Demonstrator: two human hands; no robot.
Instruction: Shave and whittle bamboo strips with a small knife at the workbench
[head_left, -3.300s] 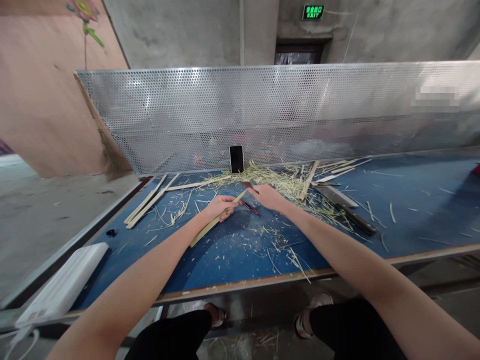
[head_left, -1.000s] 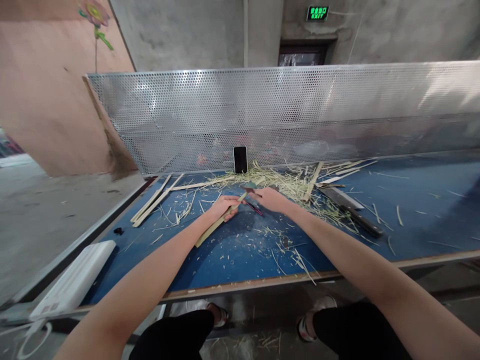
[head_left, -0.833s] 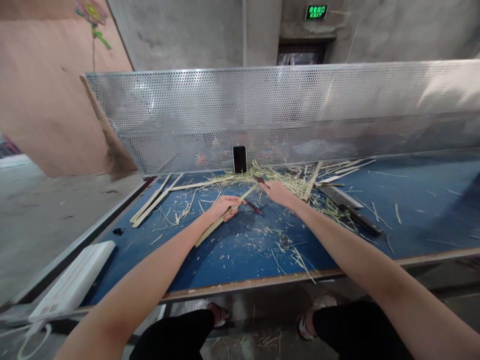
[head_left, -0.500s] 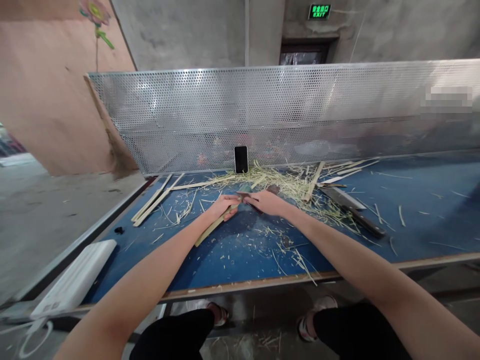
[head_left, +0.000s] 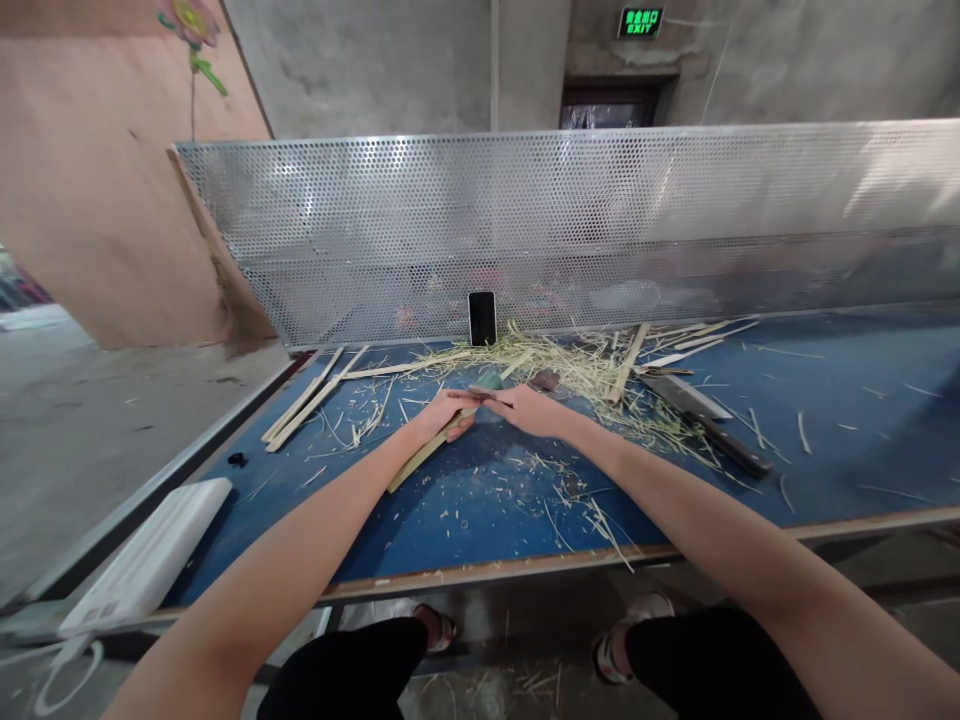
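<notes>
My left hand (head_left: 448, 412) is closed round a flat pale-green strip (head_left: 420, 462), whose near end slants down toward the table's front edge. Close beside it, my right hand (head_left: 525, 408) grips a small dark blade (head_left: 481, 393) that lies across the strip's far end. The fingertips of both hands nearly meet there. Just beyond them, a small greenish object (head_left: 491, 381) rests on the blue table (head_left: 480, 520). A heap of thin shavings (head_left: 577, 365) spreads behind my right hand.
A phone (head_left: 482, 319) stands against the perforated metal screen (head_left: 450, 220). Loose strips (head_left: 311, 405) lie at the left, above a white power strip (head_left: 150, 560). At the right, a large knife (head_left: 705, 425) lies among shavings. Small scraps dot the table.
My right hand has shifted slightly left with the blade, which now lies flatter and nearer my left fingers. My left hand and the strip have barely moved.
</notes>
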